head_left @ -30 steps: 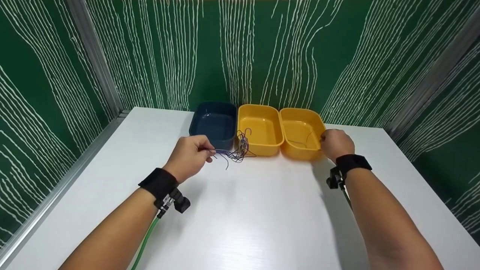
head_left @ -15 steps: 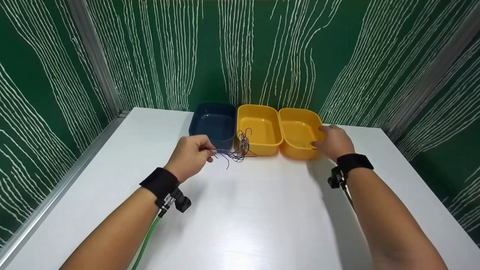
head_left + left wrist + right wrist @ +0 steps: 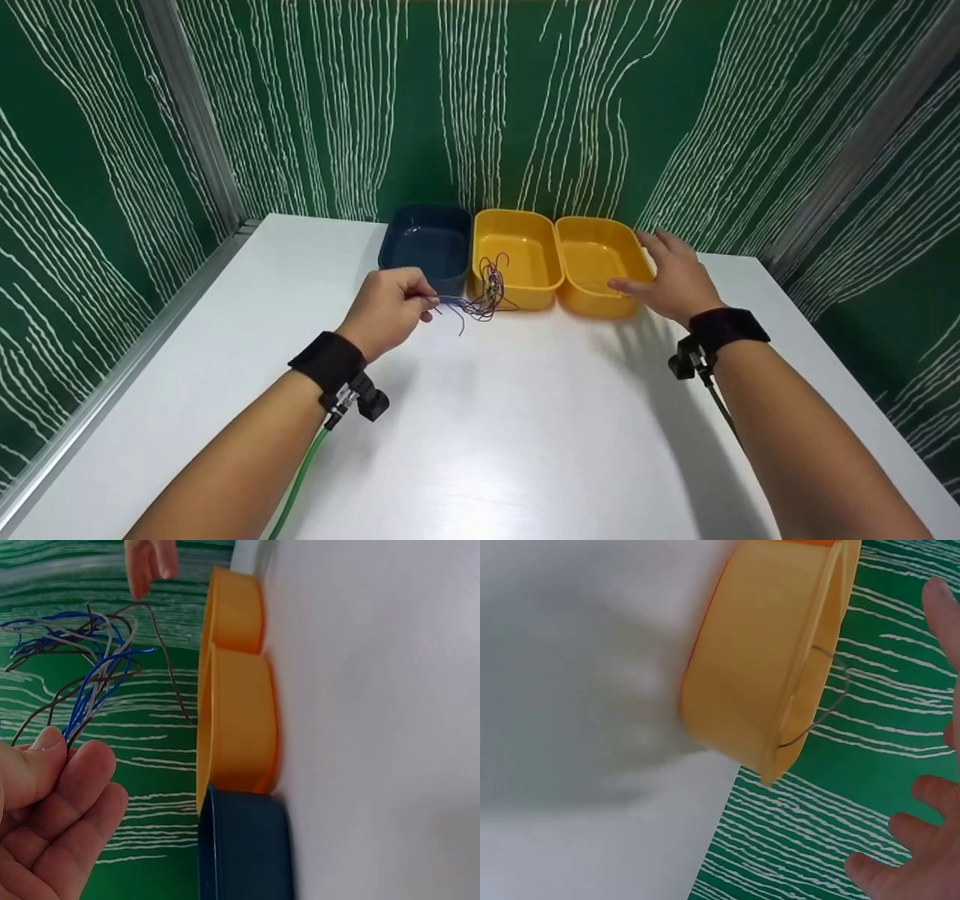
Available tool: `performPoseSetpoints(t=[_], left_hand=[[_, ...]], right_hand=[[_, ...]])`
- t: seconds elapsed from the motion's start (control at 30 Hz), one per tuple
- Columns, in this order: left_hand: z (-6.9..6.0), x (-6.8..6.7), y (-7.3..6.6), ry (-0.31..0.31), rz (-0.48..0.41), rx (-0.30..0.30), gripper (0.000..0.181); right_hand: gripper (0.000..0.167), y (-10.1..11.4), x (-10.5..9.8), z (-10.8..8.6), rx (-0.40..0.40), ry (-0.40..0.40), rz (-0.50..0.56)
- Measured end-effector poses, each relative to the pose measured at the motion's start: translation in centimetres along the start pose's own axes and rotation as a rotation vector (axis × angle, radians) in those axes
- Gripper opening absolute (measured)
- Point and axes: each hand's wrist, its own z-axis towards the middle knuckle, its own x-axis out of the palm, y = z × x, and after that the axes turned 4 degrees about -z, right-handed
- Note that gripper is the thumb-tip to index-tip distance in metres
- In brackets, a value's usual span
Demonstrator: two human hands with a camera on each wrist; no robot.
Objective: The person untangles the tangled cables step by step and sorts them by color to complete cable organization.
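My left hand (image 3: 386,311) pinches a wire bundle (image 3: 491,289) by the near-left corner of the middle yellow bin (image 3: 534,298). Right of that bin, my right hand (image 3: 675,281) spreads loose near a thin wire (image 3: 847,686) in another bin (image 3: 600,305).

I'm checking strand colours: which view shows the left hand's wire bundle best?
The left wrist view: the wire bundle appears close, with blue, brown and pale strands distinct. The head view shows it smaller and darker; the right wrist view misses it.
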Motion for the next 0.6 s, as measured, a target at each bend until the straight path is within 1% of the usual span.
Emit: performPoseSetpoints(t=[0.17,0.3,0.47,0.6], left_hand=[[0.1,0.3,-0.4,0.005,-0.010,0.004,0.013],[0.0,0.5,-0.5,0.014,-0.001,0.014,0.013],[-0.1,0.8,-0.7,0.013,0.016,0.049,0.015],[0.0,1.3,-0.9,0.009,0.008,0.066,0.015]], right_hand=[[0.115,1.5,-0.8,-0.9,-0.070,-0.045,0.042],[0.116,3.0,-1.0,-1.5,-0.123,-0.058,0.082],[0.114,4.7,-0.7,-2.6,-0.172,-0.033,0.150],[0.110,5.8,-0.3,-3.5,-0.204,-0.010,0.220]])
